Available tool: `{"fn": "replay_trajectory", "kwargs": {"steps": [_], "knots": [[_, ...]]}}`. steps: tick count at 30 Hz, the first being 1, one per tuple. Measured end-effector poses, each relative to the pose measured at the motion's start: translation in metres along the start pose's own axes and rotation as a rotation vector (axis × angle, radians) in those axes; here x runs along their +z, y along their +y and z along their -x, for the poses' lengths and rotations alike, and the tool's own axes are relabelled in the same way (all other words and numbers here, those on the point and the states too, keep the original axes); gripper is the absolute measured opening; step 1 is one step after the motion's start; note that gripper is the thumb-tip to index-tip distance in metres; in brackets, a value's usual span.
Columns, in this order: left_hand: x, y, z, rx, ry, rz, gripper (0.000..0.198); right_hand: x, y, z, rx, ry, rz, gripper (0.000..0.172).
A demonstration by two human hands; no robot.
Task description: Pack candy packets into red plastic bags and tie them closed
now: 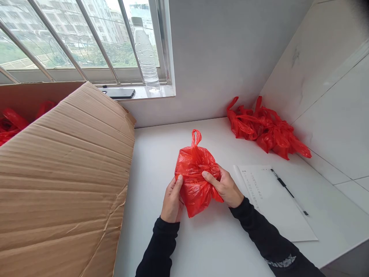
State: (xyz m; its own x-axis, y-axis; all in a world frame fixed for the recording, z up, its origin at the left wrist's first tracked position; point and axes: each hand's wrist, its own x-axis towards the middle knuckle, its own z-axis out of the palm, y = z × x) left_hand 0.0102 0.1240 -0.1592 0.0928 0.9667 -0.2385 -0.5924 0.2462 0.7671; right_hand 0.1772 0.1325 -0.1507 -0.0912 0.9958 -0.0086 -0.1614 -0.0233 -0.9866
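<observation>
Between my two hands is a red plastic bag (194, 188), its top gathered in a knot on the right with one handle loop sticking up. My left hand (172, 200) grips the bag's left side, thumb in front and the other fingers mostly behind. On the right, my right hand (226, 187) pinches the bag close to the knot, its thumb lying across the front. The bag is held over the white tabletop (155, 154). What is inside the bag is hidden.
At left stands a large cardboard box (69, 173) with red bags (14, 121) inside. More red bags (268, 129) lie at the back right corner. A written-on paper pad (276, 207) with a pen (288, 191) lies right. A water bottle (146, 57) and phone (119, 93) rest on the windowsill.
</observation>
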Motion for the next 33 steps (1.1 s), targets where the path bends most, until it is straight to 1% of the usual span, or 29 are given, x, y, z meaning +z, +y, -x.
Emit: {"fn": "replay_trajectory", "kwargs": {"steps": [4,8,11,16,18,21,23,26,28,30,33], "knots": [[-0.001,-0.001,0.000,0.007,-0.016,0.006,0.037,0.000,0.000,0.000,-0.003,0.032,0.007,0.031],[-0.006,-0.003,-0.003,0.049,-0.084,-0.067,0.040,-0.002,0.001,-0.001,-0.024,0.079,-0.005,0.026],[-0.008,-0.003,-0.004,0.054,-0.121,-0.144,0.035,-0.003,0.002,-0.001,-0.021,0.060,-0.015,0.025],[-0.006,-0.002,-0.001,0.045,-0.103,-0.210,0.032,-0.002,0.002,0.001,-0.010,0.035,-0.012,0.024],[-0.005,-0.001,0.001,0.048,-0.112,-0.258,0.034,-0.001,0.001,0.001,0.009,0.022,-0.026,0.025],[-0.003,0.001,0.002,0.049,-0.139,-0.315,0.038,-0.001,0.001,0.001,0.027,0.003,-0.057,0.034],[-0.003,0.001,0.002,0.055,-0.166,-0.321,0.041,-0.003,0.002,-0.001,0.017,0.006,-0.061,0.032],[-0.005,0.001,0.000,0.063,-0.198,-0.282,0.046,-0.006,0.006,-0.003,-0.021,0.051,-0.047,0.025],[-0.007,0.000,-0.002,0.061,-0.183,-0.253,0.048,-0.008,0.009,-0.005,-0.033,0.097,-0.036,0.021],[-0.009,-0.002,-0.004,0.068,-0.151,-0.247,0.044,-0.008,0.013,-0.006,-0.024,0.128,-0.027,0.019],[-0.011,-0.003,-0.007,0.069,-0.125,-0.256,0.037,-0.007,0.014,-0.006,0.005,0.136,-0.036,0.023]]}}
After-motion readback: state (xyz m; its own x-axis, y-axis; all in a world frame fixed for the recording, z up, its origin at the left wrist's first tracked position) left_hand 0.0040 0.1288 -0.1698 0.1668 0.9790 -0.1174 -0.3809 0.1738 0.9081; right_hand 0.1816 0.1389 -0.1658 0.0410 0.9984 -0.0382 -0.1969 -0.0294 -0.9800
